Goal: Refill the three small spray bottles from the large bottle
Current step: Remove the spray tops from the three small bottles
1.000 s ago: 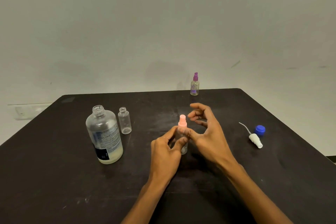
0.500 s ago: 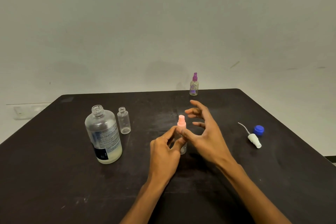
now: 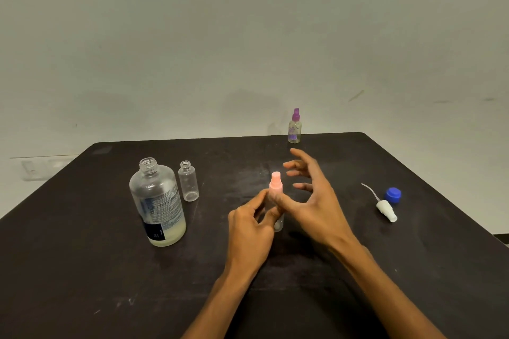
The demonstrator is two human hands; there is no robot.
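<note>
Bare left hand (image 3: 249, 230), right hand (image 3: 316, 209); forearms (image 3: 220, 300) unsleeved.

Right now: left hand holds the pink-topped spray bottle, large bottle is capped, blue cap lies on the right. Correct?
No: the large bottle is uncapped, its threaded neck open in the head view. The left hand does hold the pink-topped spray bottle, and the blue cap lies on the right.
</note>
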